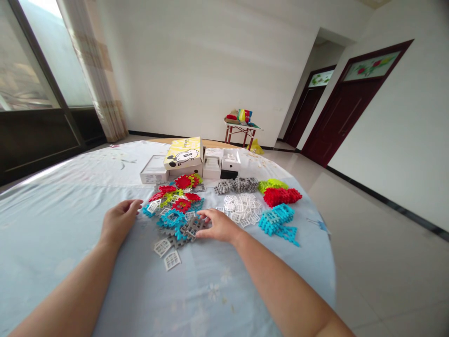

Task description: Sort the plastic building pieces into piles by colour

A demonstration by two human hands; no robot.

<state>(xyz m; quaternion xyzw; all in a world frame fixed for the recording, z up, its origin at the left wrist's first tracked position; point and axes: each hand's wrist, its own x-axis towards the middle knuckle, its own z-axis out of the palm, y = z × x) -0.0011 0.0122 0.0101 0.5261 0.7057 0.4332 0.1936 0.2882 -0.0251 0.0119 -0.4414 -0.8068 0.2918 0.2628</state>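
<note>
A mixed pile of interlocking plastic building pieces (174,216) in red, blue, green, grey and white lies on the table in front of me. My right hand (219,226) is at the pile's right edge, thumb and fingers around a grey building piece (192,228). To the left of the pile, my left hand (121,220) rests on the cloth with its fingers curled in; nothing shows in them. Two white window-shaped pieces (172,260) lie loose at the near side. Right of my right hand sits a heap of white window pieces (242,208).
Farther right are sorted groups of blue pieces (277,219), red pieces (282,196), green pieces (272,185) and grey pieces (242,185). Behind them stand a yellow-and-white cartoon box (184,152) and several white boxes (154,169). The round table's cloth (70,262) is light blue.
</note>
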